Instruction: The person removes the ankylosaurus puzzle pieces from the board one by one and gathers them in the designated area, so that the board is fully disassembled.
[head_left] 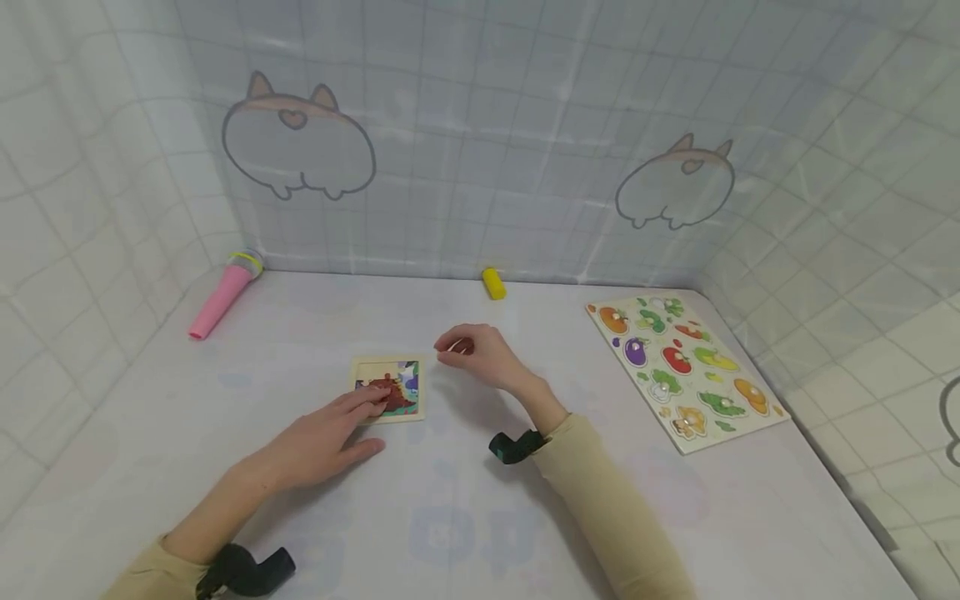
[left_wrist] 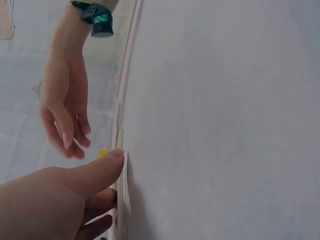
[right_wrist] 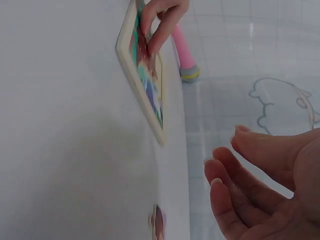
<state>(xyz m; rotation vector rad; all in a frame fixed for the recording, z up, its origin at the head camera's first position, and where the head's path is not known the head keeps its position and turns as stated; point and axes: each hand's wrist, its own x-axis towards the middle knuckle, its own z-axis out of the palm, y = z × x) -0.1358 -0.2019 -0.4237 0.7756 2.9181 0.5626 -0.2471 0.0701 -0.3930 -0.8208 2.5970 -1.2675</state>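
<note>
A small square wooden jigsaw puzzle (head_left: pixel 418 410) with a reddish-brown dinosaur picture lies on the table. Bare wood shows in the upper left of its frame. My left hand (head_left: pixel 318 442) rests its extended fingertips on the picture, covering its lower left part; the thumb lies apart, toward the table. Just right of the puzzle, my right hand (head_left: pixel 487 354) hovers with loosely bent fingers. In the right wrist view, a gap shows between thumb and fingers, with nothing held. Below that hand, a small reddish-brown puzzle piece (right_wrist: pixel 158 223) lies on the table, seen nearly edge-on.
A pink toy microphone (head_left: pixel 221 300) lies at the back left. A yellow cylinder (head_left: pixel 493 283) is by the back wall. To the right lies a vegetable peg board (head_left: pixel 678 446). Tile-patterned cloth walls (head_left: pixel 480 167) enclose the table's back and sides.
</note>
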